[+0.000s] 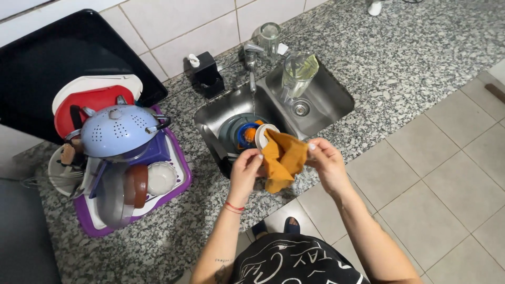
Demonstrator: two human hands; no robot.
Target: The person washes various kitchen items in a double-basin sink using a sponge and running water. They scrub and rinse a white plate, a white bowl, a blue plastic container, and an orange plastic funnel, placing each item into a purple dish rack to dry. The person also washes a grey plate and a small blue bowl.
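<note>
Mustard-yellow cloth (283, 159): centre of the frame, hanging bunched between both hands over the near edge of the sink (336, 108). Left hand (246, 168): fingers pinched shut on the cloth's left edge; red cord at the wrist. Right hand (326, 160): fingers closed on the cloth's right edge, level with the left. Behind the cloth, in the sink's left basin: stacked plates (231, 131) with a white cup (261, 130) and an orange item, under a thin stream from the tap (251, 63). Right basin: clear blender jug (298, 73), upright by the drain. Black soap dispenser (206, 73): on the counter, left of the tap. Left of the frame: purple drying rack (179, 173) holding a pale blue colander (117, 130), bowls and a red-and-white board (89, 97). Grey speckled counter (410, 47) throughout; black tray (47, 58) leaning in the upper left.
</note>
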